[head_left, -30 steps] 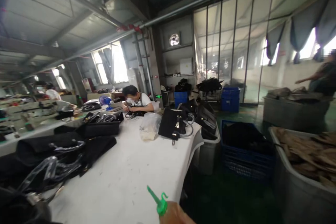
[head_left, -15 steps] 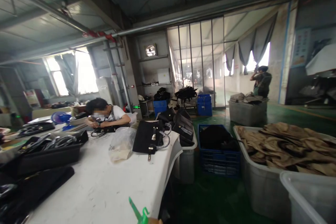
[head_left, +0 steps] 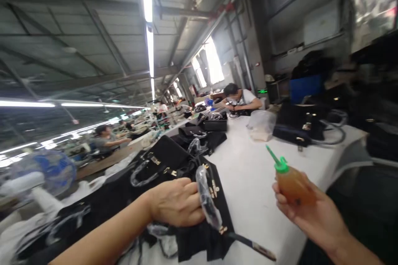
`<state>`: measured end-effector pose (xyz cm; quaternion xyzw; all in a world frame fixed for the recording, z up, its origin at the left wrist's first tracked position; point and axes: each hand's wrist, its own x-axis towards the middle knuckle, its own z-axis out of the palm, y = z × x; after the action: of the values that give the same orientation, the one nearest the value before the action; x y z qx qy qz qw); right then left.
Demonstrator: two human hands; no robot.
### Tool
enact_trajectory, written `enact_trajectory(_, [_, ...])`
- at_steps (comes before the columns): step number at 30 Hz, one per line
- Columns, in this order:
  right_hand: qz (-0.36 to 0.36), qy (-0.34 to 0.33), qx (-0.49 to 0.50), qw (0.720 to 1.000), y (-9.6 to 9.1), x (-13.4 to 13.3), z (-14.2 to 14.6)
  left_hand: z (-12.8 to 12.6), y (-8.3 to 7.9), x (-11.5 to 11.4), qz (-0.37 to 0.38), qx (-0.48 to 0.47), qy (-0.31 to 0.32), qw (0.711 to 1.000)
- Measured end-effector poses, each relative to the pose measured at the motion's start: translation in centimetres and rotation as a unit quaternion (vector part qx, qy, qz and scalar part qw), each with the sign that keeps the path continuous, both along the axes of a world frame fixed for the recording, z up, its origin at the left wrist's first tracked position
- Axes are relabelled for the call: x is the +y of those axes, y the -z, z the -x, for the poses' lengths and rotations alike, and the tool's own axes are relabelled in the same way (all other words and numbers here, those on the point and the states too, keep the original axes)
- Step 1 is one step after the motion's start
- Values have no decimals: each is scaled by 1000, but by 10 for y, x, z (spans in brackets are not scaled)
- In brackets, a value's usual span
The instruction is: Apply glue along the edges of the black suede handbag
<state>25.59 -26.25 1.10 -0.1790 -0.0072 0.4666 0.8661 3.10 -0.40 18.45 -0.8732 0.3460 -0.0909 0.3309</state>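
My left hand point(head_left: 177, 206) is closed over the plastic-wrapped handle point(head_left: 207, 198) of a black handbag point(head_left: 174, 174) lying on the white table point(head_left: 258, 182). My right hand point(head_left: 306, 211) holds a small squeeze bottle point(head_left: 289, 180) of amber liquid with a green nozzle, raised above the table's right edge, nozzle pointing up and left. Gold clasps show on the bag near my left fingers. A strap with a metal end trails from the bag toward the table's near edge.
More black handbags point(head_left: 306, 126) and a clear plastic bag point(head_left: 260, 123) lie farther along the table. A seated person point(head_left: 241, 98) works at its far end; other people sit at benches to the left. A blue fan point(head_left: 54, 172) stands at left.
The view has swung left and down from the bins and doors onto the table. Both hands have come into view, the left now on the bag handle, the bottle raised higher.
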Motion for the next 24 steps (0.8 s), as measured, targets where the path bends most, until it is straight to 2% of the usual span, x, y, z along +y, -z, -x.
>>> enact_trajectory(2, [-26, -40, -15, 999, -21, 20, -9, 4, -11, -8, -6, 14, 43, 999])
enact_trajectory(4, [-44, -78, -33, 995, -39, 39, -12, -1, -10, -17, 7, 8, 80, 997])
enact_trajectory(6, [-52, -113, -55, 991, -48, 58, -11, -4, -5, -23, 28, -8, 98, 995])
enact_trajectory(9, [-56, -146, -92, 983, -45, 82, -2, 4, 1, -25, 53, -32, 108, 992])
enact_trajectory(12, [-61, -156, -106, 980, -38, 100, 5, 11, 0, -28, 15, -15, 123, 992])
enact_trajectory(15, [-82, -165, -124, 975, -44, 115, 2, 7, 1, -36, -5, -5, 156, 988])
enact_trajectory(17, [-103, -172, -148, 969, -58, 125, -6, -2, 6, -43, 33, -8, 187, 982])
enact_trajectory(19, [-124, -180, -182, 959, -79, 134, -13, -13, 14, -50, 69, 14, 192, 979])
enact_trajectory(22, [-138, -200, -245, 939, -107, 140, -20, -29, 28, -61, 111, 109, 167, 974])
enact_trajectory(24, [-129, -222, -283, 924, -118, 140, -24, -38, 35, -68, 148, 169, 152, 962])
